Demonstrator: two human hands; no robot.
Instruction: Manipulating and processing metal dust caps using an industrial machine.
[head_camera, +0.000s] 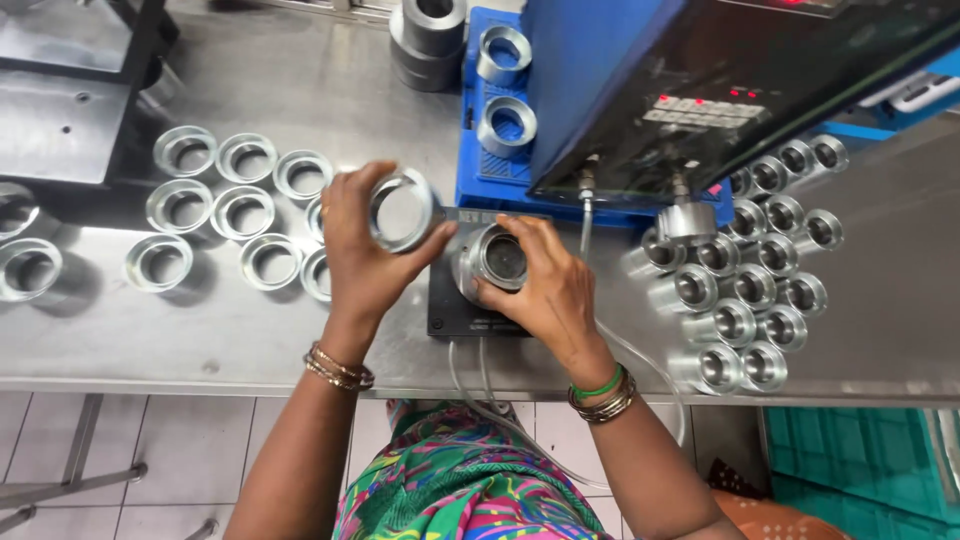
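The left hand (362, 245) is gripping a thin metal ring (402, 209), thumb and fingers closed around its rim, holding it lifted off the bench and tilted toward the camera. At about three o'clock from it, the right hand (545, 285) is wrapping its fingers around a thicker metal sleeve (492, 259), which is sitting on a small black fixture block (470, 305) with clear hoses running off its near edge.

Going outward, at nine o'clock from the left hand, more thin rings (215, 195) are lying flat in loose rows on the steel table (200, 330). At three o'clock from the right hand, a cluster of finished sleeves (755, 275) is standing packed together. At twelve o'clock a blue machine base (480, 170) is carrying two more sleeves, with a dark control panel (720, 95) leaning over it.

The ring is being pinched only at its rim, so a slip could be dropping it onto the rows below and scattering them. The right forearm is passing close to the hoses; a snag there could be tugging the block askew.
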